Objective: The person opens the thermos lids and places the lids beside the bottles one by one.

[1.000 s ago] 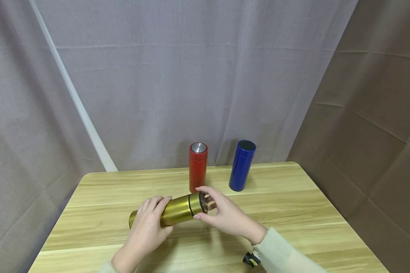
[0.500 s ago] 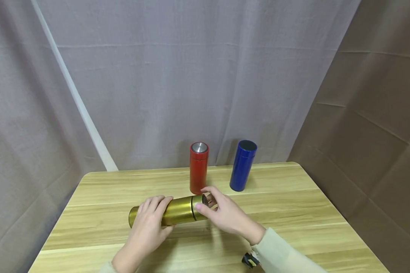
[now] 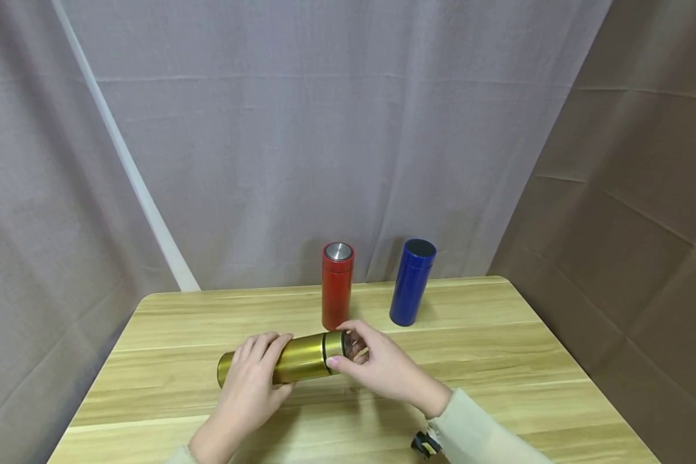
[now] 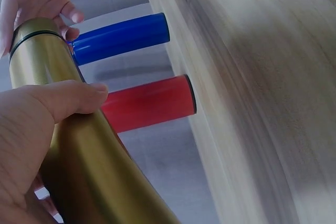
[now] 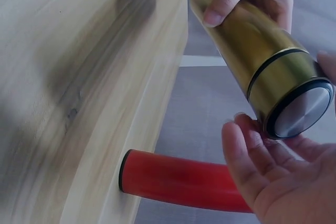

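Note:
A gold vacuum flask (image 3: 303, 358) is held tilted above the table, its lid end toward the right. My left hand (image 3: 248, 385) grips its body, with the thumb along the near side. Around the gold lid (image 5: 283, 80) curl the thumb and fingers of my right hand (image 3: 385, 368); in the right wrist view the fingertips reach the rim below the silver lid top (image 5: 304, 111). A dark seam separates lid from body. Behind the lid stands a red flask (image 3: 337, 293), upright with a silver top. To its right is a blue flask (image 3: 410, 287) with a dark top.
The wooden table (image 3: 168, 335) has a rounded back edge against grey curtains (image 3: 267, 161). A brown curtain (image 3: 626, 245) hangs along the right side. A small black clip-like piece (image 3: 423, 443) shows beside the right sleeve (image 3: 475, 425).
The right thumb moved up over the lid, then came back down to its near side. The flask's lid end dipped slightly at first. The left hand keeps its grip; both standing flasks stay put.

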`<state>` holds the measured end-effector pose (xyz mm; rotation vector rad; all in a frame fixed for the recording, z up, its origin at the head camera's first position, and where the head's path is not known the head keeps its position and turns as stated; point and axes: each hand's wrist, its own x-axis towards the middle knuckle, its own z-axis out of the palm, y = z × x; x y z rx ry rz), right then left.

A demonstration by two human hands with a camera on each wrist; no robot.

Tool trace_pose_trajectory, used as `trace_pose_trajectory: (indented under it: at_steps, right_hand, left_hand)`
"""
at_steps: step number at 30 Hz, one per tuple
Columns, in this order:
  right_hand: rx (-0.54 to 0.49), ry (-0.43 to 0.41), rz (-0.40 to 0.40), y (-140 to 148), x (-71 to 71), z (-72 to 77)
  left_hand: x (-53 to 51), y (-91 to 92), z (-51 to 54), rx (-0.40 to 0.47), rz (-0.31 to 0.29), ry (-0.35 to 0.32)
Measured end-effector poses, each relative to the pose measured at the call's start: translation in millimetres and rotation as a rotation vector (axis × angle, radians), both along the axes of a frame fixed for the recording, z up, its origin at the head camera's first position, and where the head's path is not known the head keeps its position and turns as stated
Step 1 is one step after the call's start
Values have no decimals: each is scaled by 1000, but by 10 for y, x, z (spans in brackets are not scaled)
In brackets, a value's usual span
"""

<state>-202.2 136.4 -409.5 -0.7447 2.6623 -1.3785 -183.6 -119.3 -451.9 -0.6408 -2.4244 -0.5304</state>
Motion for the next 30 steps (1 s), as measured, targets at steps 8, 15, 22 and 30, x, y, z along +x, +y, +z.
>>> trace_pose_trajectory:
  at_steps: [8, 15, 22, 30]
  right_hand:
    - [40, 218, 148, 35, -9, 28]
    - [39, 254, 161, 29, 2, 7]
    - [-59, 59, 35, -7, 12, 0]
    - [-53, -11, -40, -27, 1, -8]
  left_hand:
    - [9, -15, -3, 28, 6, -57]
    - [21, -15, 4, 46, 5, -83]
    - [28, -15, -7, 32, 2, -71]
    - [27, -15, -7, 19, 5, -51]
